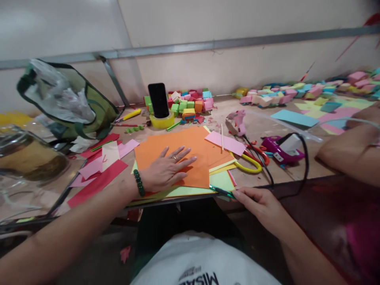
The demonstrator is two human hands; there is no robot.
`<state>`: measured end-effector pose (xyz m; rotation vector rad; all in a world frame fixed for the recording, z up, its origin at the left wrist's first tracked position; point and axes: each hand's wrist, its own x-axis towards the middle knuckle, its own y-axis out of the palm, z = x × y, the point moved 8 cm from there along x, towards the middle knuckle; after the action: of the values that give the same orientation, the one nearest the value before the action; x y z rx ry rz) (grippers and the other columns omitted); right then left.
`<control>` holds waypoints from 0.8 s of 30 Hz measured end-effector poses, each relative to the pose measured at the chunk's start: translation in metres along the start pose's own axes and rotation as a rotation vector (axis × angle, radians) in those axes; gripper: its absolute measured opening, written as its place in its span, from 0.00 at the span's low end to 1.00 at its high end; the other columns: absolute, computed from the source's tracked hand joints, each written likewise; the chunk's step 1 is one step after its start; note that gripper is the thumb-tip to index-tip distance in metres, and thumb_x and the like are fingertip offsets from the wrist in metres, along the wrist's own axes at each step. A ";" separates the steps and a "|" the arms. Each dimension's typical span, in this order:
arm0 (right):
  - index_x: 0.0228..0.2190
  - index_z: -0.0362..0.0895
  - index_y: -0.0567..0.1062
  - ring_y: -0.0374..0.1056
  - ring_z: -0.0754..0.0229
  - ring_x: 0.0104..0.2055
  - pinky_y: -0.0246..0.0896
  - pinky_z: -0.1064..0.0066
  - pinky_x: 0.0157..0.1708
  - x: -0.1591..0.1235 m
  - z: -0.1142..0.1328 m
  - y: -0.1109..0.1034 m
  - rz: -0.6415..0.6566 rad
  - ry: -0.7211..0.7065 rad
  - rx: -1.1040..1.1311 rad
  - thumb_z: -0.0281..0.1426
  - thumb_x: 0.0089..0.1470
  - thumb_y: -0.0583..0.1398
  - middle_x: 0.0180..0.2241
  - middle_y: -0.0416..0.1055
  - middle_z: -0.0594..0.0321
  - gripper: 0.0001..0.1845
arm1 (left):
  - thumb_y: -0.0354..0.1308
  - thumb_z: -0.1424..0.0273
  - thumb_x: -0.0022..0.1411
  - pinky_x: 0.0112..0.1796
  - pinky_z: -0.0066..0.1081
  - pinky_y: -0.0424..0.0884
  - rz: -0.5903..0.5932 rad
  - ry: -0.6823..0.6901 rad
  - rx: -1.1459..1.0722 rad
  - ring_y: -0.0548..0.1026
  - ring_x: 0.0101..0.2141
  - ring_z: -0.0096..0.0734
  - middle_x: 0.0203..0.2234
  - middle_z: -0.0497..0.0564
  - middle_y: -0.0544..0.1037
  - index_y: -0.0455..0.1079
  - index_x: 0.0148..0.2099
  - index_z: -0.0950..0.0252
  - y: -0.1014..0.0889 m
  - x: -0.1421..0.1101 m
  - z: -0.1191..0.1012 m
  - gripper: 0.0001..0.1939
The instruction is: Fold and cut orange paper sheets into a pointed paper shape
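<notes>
1. Orange paper, in the form of a broad sheet [190,138], lies on a stack of coloured paper at the near edge of the table [225,101], directly in front of the person.
2. The left hand [166,168] rests palm down on that sheet, fingers spread, gripping nothing.
3. The right hand [258,204] pinches a slim green craft knife [222,192], or a tool much like one, its tip at the sheet's near right corner.
4. The step in hand looks like trimming or lining up a cut; whether the tip is biting into the paper, I cannot tell.
5. A clean stroke would call for firm pressure from the flat hand, fingers clear of the tip, and a steady pull.
6. At far left, a clear lidded jar [35,158] holds something amber-brown, too blurred to name.
7. Behind it, a green fabric bag [102,114] gapes, crumpled clear plastic [63,93] inside.
8. A smartphone [158,101] stands upright at a yellow tape roll [162,121].
</notes>
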<state>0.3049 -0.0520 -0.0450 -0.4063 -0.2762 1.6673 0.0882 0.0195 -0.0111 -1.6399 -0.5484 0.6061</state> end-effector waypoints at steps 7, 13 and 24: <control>0.21 0.42 0.78 0.62 0.60 0.27 0.57 0.71 0.28 -0.002 -0.003 -0.002 0.001 0.024 0.013 0.48 0.49 0.60 0.22 0.69 0.64 0.22 | 0.33 0.57 0.70 0.59 0.54 0.39 0.117 -0.005 -0.088 0.39 0.66 0.42 0.68 0.52 0.39 0.39 0.68 0.50 0.022 0.003 0.004 0.26; 0.22 0.42 0.78 0.58 0.62 0.24 0.53 0.72 0.25 -0.006 -0.011 -0.008 -0.006 0.066 -0.025 0.47 0.49 0.60 0.19 0.64 0.66 0.22 | 0.31 0.57 0.70 0.59 0.55 0.38 0.120 -0.007 -0.088 0.39 0.66 0.41 0.68 0.52 0.38 0.39 0.68 0.50 0.022 0.003 0.004 0.26; 0.21 0.40 0.77 0.53 0.63 0.23 0.51 0.71 0.24 -0.005 -0.010 -0.002 0.013 0.069 0.021 0.49 0.48 0.60 0.19 0.61 0.65 0.24 | 0.30 0.57 0.70 0.59 0.56 0.37 0.143 -0.026 -0.090 0.39 0.66 0.42 0.68 0.50 0.36 0.38 0.68 0.50 0.022 0.003 0.005 0.27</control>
<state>0.3112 -0.0576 -0.0526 -0.4493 -0.2052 1.6639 0.0877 0.0223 -0.0336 -1.7692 -0.4856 0.7170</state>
